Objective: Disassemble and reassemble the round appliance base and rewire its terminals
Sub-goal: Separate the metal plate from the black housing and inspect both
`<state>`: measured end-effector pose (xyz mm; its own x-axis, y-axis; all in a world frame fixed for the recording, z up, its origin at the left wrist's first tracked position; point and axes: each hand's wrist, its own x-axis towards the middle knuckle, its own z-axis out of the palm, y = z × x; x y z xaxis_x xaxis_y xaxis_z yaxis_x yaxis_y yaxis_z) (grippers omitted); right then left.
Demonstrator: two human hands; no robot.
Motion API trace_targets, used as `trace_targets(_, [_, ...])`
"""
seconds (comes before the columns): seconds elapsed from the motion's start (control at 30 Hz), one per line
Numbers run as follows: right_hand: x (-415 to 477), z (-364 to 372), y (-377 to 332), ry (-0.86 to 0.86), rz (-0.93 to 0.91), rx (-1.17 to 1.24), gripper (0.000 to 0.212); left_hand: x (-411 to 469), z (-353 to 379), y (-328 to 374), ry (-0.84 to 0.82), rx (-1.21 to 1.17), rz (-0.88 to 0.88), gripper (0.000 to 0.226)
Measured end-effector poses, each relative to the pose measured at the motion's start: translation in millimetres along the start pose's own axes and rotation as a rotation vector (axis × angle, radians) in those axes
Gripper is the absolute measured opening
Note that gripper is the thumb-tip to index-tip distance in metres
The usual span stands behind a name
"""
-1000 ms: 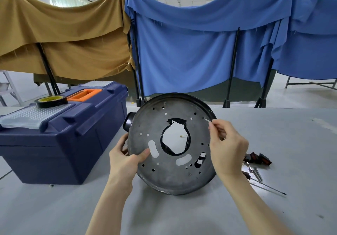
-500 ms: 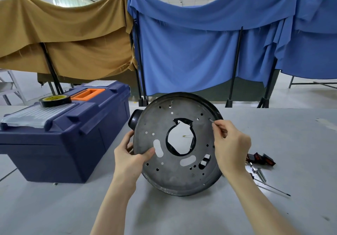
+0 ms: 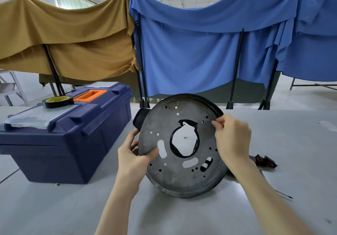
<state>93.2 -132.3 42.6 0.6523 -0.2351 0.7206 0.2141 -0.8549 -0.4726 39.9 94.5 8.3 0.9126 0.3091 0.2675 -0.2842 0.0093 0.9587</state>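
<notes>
Left hand [image 3: 135,160]: gripped base [image 3: 182,178] by its left edge.
Right hand [image 3: 233,140]: fingertips pinched at upper rim; contents unclear.
Toolbox [image 3: 63,143]: near, left of left grip.

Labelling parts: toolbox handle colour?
Orange handle on the dark blue toolbox, head view.

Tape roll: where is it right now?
Head view, left side: the tape roll lies flat on the blue toolbox lid, just left of its orange handle.

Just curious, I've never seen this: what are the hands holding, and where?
The left hand grips the base by its left rim. The right hand pinches a tiny part, too small to identify, at the base's upper right.
</notes>
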Motion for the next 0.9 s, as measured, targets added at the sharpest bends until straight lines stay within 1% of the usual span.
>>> trace_targets(0.03, [0.0, -0.7, -0.6, 0.01, 0.009, -0.041, 0.016, 0.1, 0.2, 0.0, -0.001, 0.001, 0.0, 0.068])
trace_targets(0.1, [-2.0, -1.8, -1.8, 0.089, -0.022, -0.126, 0.017, -0.3, 0.5, 0.5, -0.005, 0.002, -0.006, 0.069])
trace_targets(0.2, [-11.4, 0.3, -4.0, 0.182, -0.146, -0.185, 0.019, -0.5, 0.7, -0.2, -0.002, 0.0, -0.02, 0.07])
trace_targets(0.23, [-14.6, 3.1, -2.1, 0.196, -0.193, -0.188, 0.017, -0.1, 0.5, -0.9, 0.005, -0.007, -0.026, 0.07])
trace_targets(0.27, [-16.7, 6.1, 0.1, 0.205, -0.217, -0.187, 0.02, 0.4, 0.1, -1.1, 0.009, -0.012, -0.032, 0.07])
trace_targets(0.33, [-18.9, 10.7, 2.3, 0.2, -0.203, -0.189, 0.033, 0.8, 0.1, -1.2, 0.008, -0.01, -0.037, 0.072])
trace_targets(0.37, [-19.7, 12.3, 1.9, 0.207, -0.193, -0.193, 0.036, 0.8, 0.2, -1.3, 0.006, -0.009, -0.037, 0.073])
trace_targets(0.47, [-24.3, 16.9, 0.3, 0.264, -0.177, -0.252, 0.029, 0.8, 1.0, -1.5, 0.008, -0.013, -0.034, 0.072])
trace_targets(0.53, [-27.8, 19.6, 1.9, 0.287, -0.158, -0.282, 0.03, 1.3, 0.9, -1.8, 0.015, -0.02, -0.042, 0.073])
trace_targets(0.63, [-31.6, 20.7, 7.1, 0.275, -0.15, -0.271, 0.024, 1.6, 0.5, -2.9, 0.017, -0.017, -0.049, 0.074])
trace_targets(0.73, [-29.8, 21.7, 13.8, 0.202, -0.136, -0.232, 0.021, 2.3, 0.3, -3.1, 0.028, -0.026, -0.057, 0.073])
trace_targets(0.8, [-30.1, 24.6, 18.3, 0.15, -0.149, -0.212, 0.023, 3.0, -0.1, -3.2, 0.036, -0.03, -0.062, 0.073])
trace_targets(0.9, [-35.2, 31.3, 26.2, 0.13, -0.185, -0.25, 0.032, 3.7, -0.2, -4.0, 0.045, -0.045, -0.068, 0.072])
